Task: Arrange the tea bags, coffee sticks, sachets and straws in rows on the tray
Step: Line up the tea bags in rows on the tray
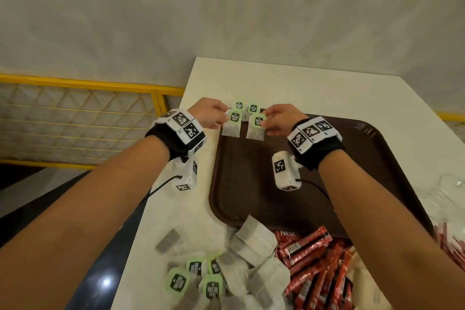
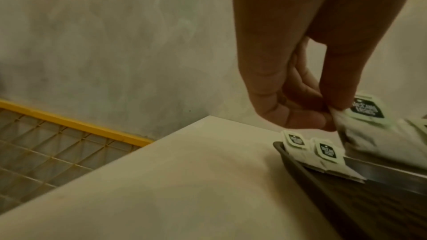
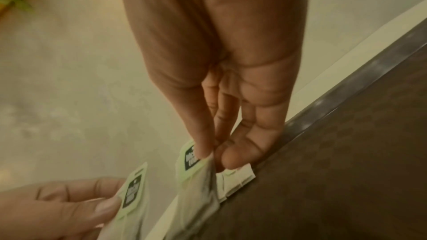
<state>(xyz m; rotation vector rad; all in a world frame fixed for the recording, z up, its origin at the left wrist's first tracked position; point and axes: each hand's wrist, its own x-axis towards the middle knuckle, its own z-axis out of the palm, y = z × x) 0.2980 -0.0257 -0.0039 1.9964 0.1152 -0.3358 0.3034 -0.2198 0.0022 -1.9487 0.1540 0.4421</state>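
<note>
White table [image 1: 289,83], corner at far left, against grey wall [image 1: 226,7]. Yellow mesh railing [image 1: 75,113] far left, beyond table edge. Brown tray [image 1: 251,184] on table, mostly bare; far-left corner visible from left wrist too [image 2: 323,198].

Near edge, off tray: pile of loose tea bags [image 1: 241,259] with green tags, touching pile of red coffee sticks [image 1: 317,267] to its right. More red sachets [image 1: 450,246] at far right edge, partly cut off. Clear plastic item right of tray, too blurred to identify.

Far-left tray corner: two tea bags already lying side by side against rim [image 1: 245,109], tags pointing far.

Left hand [image 1: 210,113] pinching a tea bag [image 1: 232,126] at top corner between thumb and forefinger, bag hanging just near of the laid pair; pinch clear from wrist view [image 2: 300,109].

Right hand [image 1: 283,119] pinching another tea bag [image 1: 256,128] the same way, just right of the left one; bags side by side, apart. Fingertips [image 3: 203,151] closed on bag top.
</note>
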